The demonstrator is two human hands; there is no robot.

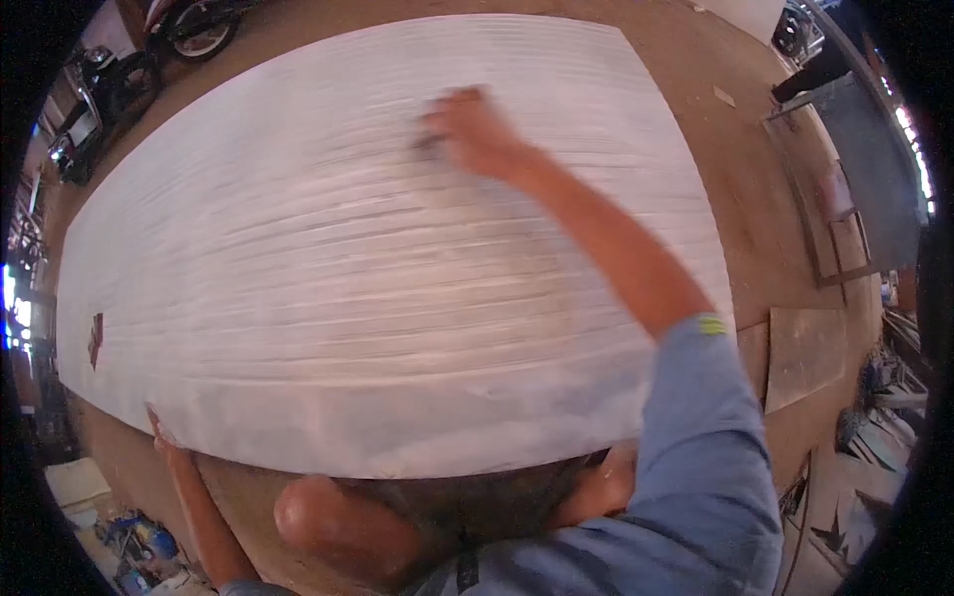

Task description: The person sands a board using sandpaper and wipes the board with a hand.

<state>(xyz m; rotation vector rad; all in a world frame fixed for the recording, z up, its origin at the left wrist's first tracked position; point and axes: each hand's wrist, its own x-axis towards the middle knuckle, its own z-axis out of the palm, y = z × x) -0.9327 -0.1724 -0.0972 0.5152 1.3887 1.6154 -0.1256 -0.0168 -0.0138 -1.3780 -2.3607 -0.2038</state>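
Observation:
A large white panel (328,238) with raised ridges along its length fills most of the view. Over its upper middle, my right hand (469,129) is smeared by motion, its fingers curled down toward the surface. Something dark (427,147) shows beneath those fingers, too blurred to name. At the panel's near left edge is my left hand (166,434), seen side-on and gripping the edge; some of its fingers are hidden. A small brown piece (95,341) lies on the panel's left end.
Motorcycles (99,94) stand at the far left. To the right are a grey metal-framed sheet (860,169), a flat board (805,353) on the brown floor (735,189) and another person's dark-clothed leg (815,74). Clutter (139,541) lies at the lower left. My knees are close to the panel's near edge.

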